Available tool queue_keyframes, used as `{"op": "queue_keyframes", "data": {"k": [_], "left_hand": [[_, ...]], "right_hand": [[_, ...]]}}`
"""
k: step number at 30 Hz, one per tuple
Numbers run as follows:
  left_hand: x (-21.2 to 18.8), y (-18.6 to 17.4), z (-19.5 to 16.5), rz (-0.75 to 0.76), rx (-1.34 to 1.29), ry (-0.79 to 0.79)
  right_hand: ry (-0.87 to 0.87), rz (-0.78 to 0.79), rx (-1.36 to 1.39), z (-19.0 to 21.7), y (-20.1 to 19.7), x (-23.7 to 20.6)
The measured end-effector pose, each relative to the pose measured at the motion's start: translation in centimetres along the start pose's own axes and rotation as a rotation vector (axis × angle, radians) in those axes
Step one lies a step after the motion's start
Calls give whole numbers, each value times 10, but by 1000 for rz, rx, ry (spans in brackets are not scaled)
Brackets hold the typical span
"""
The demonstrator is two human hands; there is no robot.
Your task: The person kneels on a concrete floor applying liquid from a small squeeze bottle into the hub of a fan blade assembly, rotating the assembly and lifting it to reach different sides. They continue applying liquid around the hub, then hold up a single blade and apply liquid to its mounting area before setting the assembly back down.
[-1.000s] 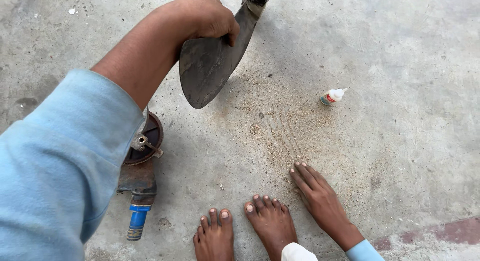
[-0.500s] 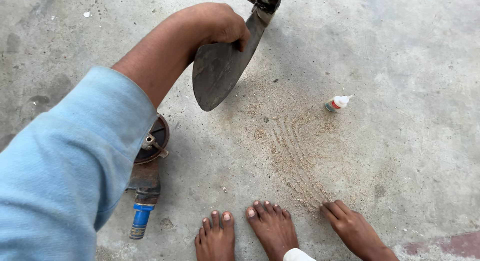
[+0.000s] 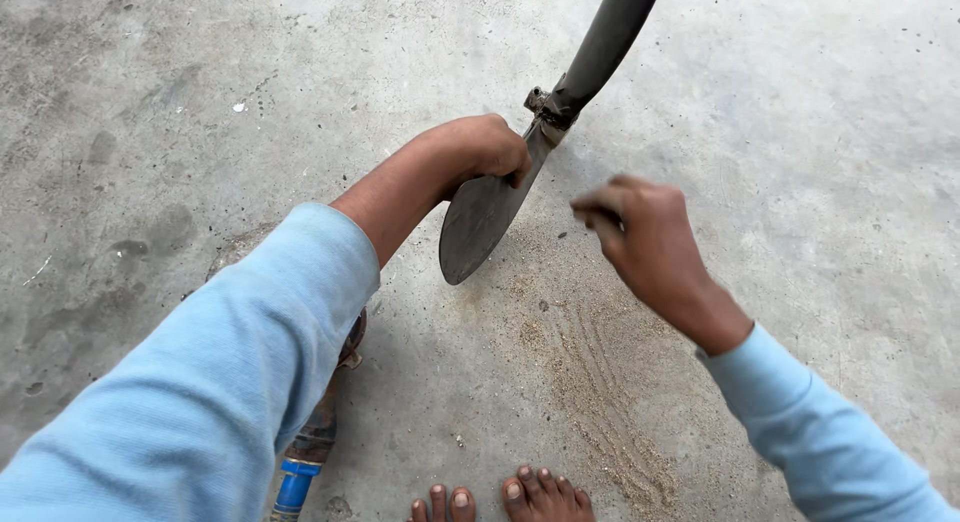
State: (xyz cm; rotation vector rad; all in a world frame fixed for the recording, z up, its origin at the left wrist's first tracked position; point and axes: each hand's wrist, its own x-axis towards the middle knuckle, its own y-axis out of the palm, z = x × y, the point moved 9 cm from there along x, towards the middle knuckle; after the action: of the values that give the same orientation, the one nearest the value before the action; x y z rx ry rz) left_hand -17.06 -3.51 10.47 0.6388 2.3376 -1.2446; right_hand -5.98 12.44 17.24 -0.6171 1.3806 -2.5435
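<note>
**Two hands at a shovel blade on a concrete floor**

Two hands work around one tool. The left hand [image 3: 490, 147] closes its grip on the upper edge of the shovel blade [image 3: 480, 217], just below the collar where the dark handle [image 3: 605, 42] joins; that hold steadies the blade, whose tip hangs tilted towards the near side, at or just above the concrete floor [image 3: 200, 102]. The handle runs away to the far right and out of view, so the blade seems to be carried mostly by this one hand.

To the right of the blade, and apart from it, the right hand [image 3: 640, 242] hovers with its fingers curled narrow, thumb against forefinger. Whether something small is pinched there cannot be told.

Below the blade, a patch of sand [image 3: 590, 382] lies spread on the floor, combed into parallel grooves. At the near left, partly hidden under the light blue sleeve [image 3: 230, 382], lies a rusty power tool [image 3: 320, 432] with a blue end. Bare toes [image 3: 500, 497] show at the near edge.
</note>
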Motion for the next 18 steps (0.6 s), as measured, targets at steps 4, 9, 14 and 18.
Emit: {"op": "queue_keyframes", "data": {"k": [4, 9, 14, 18], "left_hand": [[2, 4, 3, 20, -75, 8], [9, 13, 3, 75, -78, -11], [18, 9, -5, 91, -55, -16], [20, -1, -13, 89, -22, -16]], "right_hand": [[-334, -59, -343, 68, -24, 56], [-615, 13, -875, 101, 2, 86], [-455, 260, -871, 91, 5, 118], [-404, 273, -748, 90, -6, 131]]}}
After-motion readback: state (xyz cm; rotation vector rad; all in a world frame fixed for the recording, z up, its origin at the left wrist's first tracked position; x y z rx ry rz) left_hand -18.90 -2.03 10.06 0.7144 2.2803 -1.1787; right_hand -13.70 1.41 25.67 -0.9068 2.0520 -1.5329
